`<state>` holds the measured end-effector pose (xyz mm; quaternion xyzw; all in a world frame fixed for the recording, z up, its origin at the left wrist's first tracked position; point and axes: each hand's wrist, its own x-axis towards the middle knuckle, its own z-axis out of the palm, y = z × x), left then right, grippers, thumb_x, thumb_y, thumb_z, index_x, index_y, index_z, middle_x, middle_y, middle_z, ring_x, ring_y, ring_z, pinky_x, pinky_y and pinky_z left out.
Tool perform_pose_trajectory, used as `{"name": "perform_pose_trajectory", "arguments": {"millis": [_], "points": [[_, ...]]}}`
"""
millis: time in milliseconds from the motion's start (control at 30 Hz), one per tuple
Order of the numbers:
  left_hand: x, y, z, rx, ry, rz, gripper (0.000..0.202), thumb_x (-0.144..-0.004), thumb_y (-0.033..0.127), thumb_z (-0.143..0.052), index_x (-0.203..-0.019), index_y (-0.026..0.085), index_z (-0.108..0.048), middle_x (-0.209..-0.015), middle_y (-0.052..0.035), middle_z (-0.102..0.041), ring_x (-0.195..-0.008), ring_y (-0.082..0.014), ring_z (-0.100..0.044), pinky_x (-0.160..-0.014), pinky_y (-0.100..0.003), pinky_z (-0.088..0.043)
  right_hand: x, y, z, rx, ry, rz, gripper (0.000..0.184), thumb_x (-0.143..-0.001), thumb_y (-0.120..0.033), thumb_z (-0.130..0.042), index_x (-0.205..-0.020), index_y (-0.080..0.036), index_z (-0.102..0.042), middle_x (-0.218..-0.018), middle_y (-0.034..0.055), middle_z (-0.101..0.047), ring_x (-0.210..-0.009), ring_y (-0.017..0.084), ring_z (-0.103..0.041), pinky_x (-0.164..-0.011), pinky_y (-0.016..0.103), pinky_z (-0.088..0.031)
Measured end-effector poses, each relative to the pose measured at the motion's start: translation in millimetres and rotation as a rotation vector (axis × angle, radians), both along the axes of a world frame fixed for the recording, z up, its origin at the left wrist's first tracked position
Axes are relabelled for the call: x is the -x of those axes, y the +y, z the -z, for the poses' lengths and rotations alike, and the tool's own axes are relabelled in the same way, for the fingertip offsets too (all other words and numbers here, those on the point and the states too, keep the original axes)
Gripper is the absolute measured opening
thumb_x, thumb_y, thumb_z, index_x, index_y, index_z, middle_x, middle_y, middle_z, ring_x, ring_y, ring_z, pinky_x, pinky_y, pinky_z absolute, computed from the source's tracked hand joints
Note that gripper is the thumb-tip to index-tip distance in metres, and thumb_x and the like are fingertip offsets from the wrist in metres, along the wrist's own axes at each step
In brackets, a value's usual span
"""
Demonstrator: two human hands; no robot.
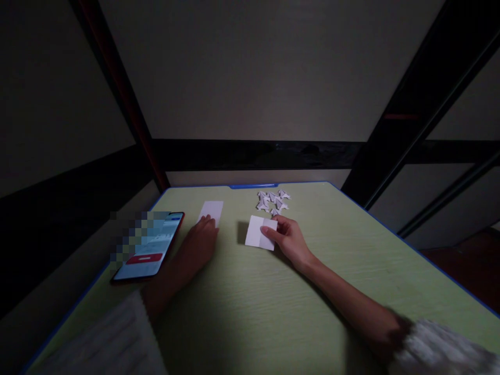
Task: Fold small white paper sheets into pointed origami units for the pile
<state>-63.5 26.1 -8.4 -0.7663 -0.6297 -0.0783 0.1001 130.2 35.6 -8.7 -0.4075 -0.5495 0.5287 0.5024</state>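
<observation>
My right hand [291, 239] is closed on a small square of white paper [254, 232], thumb on top and fingers behind. A crease runs down this square, and its right half looks darker. Further left, my left hand [203, 237] has its bent fingers together on the near end of a white rectangular piece of paper [213, 208] lying on the table. Whether that piece is one sheet or a stack does not show. Just beyond my right hand, several small folded white paper figures [272, 197] sit close together, pointed in shape.
A lit smartphone [150, 252] in a red-edged case lies left of my left hand, its screen partly pixelated. The pale green table [250, 312] has a blue rim with a blue clip-like piece [253, 186] at the far edge. A grey panel [253, 73] rises behind.
</observation>
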Motion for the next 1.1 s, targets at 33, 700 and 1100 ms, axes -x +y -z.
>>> {"name": "perform_pose_trajectory", "arguments": {"millis": [33,700,1100], "points": [[-1,-1,-2.4,0.008,-0.008,0.002,0.033,-0.079,0.012,-0.027,-0.098,0.004,-0.053,-0.106,-0.0179,-0.056,-0.104,-0.0221,-0.048,-0.086,-0.035,-0.039,0,0,-0.1,-0.001,-0.004,-0.001,0.022,-0.055,-0.026,-0.061,-0.053,-0.016,-0.042,-0.047,-0.0052,-0.043,-0.043,0.006,-0.037,-0.041,0.020,-0.026],[19,11,0.4,-0.025,-0.117,-0.082,0.029,-0.080,0.022,-0.026,-0.074,0.014,-0.053,-0.076,-0.0112,-0.063,-0.074,-0.0214,-0.057,-0.070,-0.033,-0.039,-2,1,0.0,-0.015,-0.029,-0.030,0.022,-0.057,-0.027,-0.060,-0.054,-0.016,-0.041,-0.048,-0.0054,-0.041,-0.044,0.006,-0.037,-0.042,0.021,-0.026],[-16,-8,-20.3,-0.118,-0.678,-0.076,0.026,-0.078,0.029,-0.032,-0.074,0.015,-0.053,-0.078,-0.0083,-0.062,-0.076,-0.0198,-0.056,-0.072,-0.034,-0.041,-1,2,3.0,0.007,0.011,-0.050,0.023,-0.056,-0.027,-0.062,-0.053,-0.016,-0.042,-0.048,-0.0053,-0.042,-0.043,0.007,-0.038,-0.042,0.021,-0.027]]}}
